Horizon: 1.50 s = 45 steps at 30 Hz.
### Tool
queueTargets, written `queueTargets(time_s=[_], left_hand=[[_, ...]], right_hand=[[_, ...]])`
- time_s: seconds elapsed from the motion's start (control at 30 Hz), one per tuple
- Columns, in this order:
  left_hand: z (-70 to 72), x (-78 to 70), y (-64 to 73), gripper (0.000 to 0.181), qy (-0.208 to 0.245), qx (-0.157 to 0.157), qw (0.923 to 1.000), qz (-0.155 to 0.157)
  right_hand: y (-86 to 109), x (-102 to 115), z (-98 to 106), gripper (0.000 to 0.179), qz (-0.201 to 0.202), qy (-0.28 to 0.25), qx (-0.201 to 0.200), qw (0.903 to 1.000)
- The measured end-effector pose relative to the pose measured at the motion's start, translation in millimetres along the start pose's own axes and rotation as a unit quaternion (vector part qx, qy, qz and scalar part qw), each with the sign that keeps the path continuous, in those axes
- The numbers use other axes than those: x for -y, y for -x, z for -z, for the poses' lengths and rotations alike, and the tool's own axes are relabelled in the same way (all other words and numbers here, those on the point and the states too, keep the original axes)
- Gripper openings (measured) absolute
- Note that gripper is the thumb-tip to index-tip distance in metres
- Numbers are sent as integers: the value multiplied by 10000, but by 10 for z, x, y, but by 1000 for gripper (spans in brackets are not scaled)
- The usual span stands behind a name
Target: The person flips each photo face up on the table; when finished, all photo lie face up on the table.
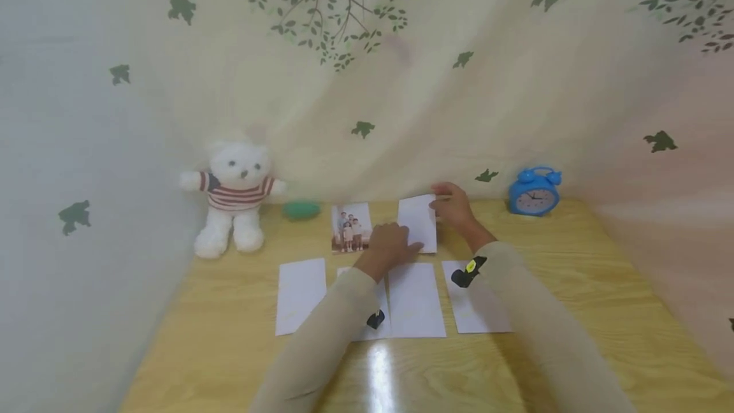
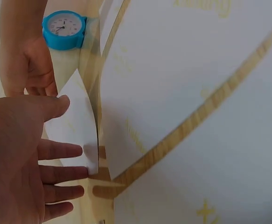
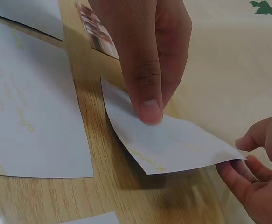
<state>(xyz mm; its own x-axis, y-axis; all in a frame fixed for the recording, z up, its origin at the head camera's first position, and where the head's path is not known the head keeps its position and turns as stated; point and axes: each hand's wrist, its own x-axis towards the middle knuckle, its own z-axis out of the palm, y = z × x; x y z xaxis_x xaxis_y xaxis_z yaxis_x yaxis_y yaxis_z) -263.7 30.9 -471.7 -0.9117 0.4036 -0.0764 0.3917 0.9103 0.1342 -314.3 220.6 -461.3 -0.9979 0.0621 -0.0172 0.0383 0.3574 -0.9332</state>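
A white photo card (image 1: pixel 421 222) with faint yellow lettering stands curved and tilted at the back of the wooden table. My right hand (image 1: pixel 455 209) pinches its outer corner between thumb and fingers (image 3: pixel 254 172). Over the card's near left part is my left hand (image 1: pixel 391 244), its fingers (image 2: pixel 63 173) spread nearly straight against the white face; in the right wrist view its thumb overlaps the card. Left of that hand lies a family photo (image 1: pixel 346 231), picture side up.
Several more white cards form a front row, including a left one (image 1: pixel 299 298), a middle one (image 1: pixel 417 301) and a right one (image 1: pixel 484 314). A white teddy bear (image 1: pixel 237 199), a green oval object (image 1: pixel 301 210) and a blue alarm clock (image 1: pixel 534 195) line the back by a printed curtain (image 1: pixel 309 113).
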Motion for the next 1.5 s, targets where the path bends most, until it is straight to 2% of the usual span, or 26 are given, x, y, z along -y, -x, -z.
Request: queueTargets(time_s=[0.13, 0.23, 0.47, 0.8, 1.07, 1.27, 1.37, 1.5], left_hand=[[-34, -32, 3, 76, 108, 38, 9998, 177], [-43, -108, -34, 82, 142, 46, 9995, 288], [-44, -167, -28, 78, 335, 158, 9976, 577], [53, -166, 88, 67, 563, 32, 9971, 508], [92, -136, 118, 55, 861, -208, 9953, 402], [84, -112, 117, 53, 952, -529, 9935, 345], [91, -102, 118, 53, 998, -750, 9915, 371], [131, -87, 122, 51, 1145, -1025, 9870, 474]], right_hand=[[-20, 23, -25, 52, 94, -258, 125, 9995], [-45, 21, 6, 53, 129, -420, 132, 9989], [-1, 87, -56, 50, 90, -592, -19, 9982], [-20, 90, -89, 47, -40, -665, -143, 9977], [-28, 122, -108, 49, -200, -936, -29, 9954], [66, 278, -76, 52, -323, -1291, 30, 9911], [112, 312, -81, 51, -322, -1609, 10, 9864], [99, 234, -127, 48, -396, -2150, -91, 9758]])
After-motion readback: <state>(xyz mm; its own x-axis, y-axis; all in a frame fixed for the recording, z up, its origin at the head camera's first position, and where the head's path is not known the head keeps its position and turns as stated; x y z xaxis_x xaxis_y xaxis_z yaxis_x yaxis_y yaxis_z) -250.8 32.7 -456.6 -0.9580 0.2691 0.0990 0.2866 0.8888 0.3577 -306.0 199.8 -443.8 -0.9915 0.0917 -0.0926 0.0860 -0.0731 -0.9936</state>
